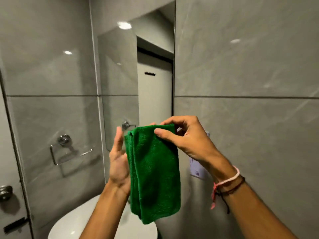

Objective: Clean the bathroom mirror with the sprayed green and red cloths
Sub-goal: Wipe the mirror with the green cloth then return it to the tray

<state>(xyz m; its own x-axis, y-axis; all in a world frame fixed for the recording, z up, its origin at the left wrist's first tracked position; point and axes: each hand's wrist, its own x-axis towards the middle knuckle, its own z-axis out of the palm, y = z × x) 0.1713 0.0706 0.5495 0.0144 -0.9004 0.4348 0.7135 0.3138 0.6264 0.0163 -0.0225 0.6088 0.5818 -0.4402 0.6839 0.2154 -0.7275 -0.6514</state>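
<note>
The right hand (188, 138) pinched the top edge of the green cloth (153, 171) between thumb and curled fingers. The left hand (119, 163) stood open, palm turned toward the cloth's left fold, fingers straight and touching or just beside it; whether it gripped anything could not be told. The cloth hung folded lengthwise, its long axis vertical, drooping from the right hand's pinch down in front of the white toilet (82, 223).

The bathroom mirror (138, 75) lay directly behind and above both hands, a tall pane on the grey tiled wall, with its lower left corner just past the left hand. The left hand seemed nearer to the glass, so the wipe would likely call for a lift up and forward.

No red cloth showed. No brand, label or legible writing was visible on the cloth or wall.
</note>
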